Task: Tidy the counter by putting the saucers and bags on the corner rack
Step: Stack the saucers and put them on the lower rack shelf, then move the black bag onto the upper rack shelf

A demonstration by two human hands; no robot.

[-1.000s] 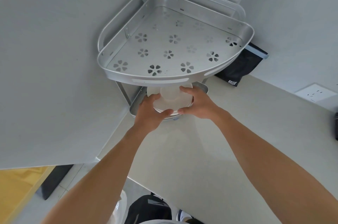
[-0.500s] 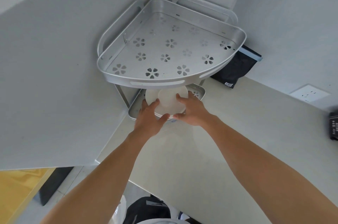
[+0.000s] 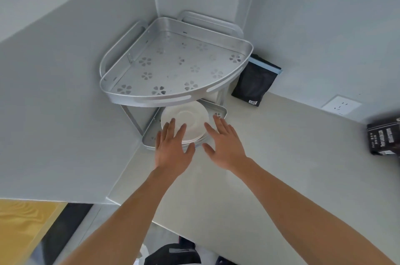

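Saucers (image 3: pixel 187 123): white, stacked on the lower tier of the corner rack (image 3: pixel 173 65), judged stiff, smooth and breakable, best taken by the rim; left hand (image 3: pixel 172 147) and right hand (image 3: pixel 225 145) are spread flat, each grip wide and empty. Bags: one black bag (image 3: pixel 253 83) is leaned against the wall beside the rack, another black bag (image 3: pixel 384 139) is seen well apart on the counter (image 3: pixel 270 167), both judged light and soft, to be pinched at the top. The upper tier is unoccupied; its rim overhangs the lower tier.

The black bag (image 3: pixel 383 139) at the right edge of the counter carries white printed lines too blurred to read, and the black bag (image 3: pixel 253 83) leaning on the wall beside the rack bears a small white barcode label (image 3: pixel 252 102), digits illegible.
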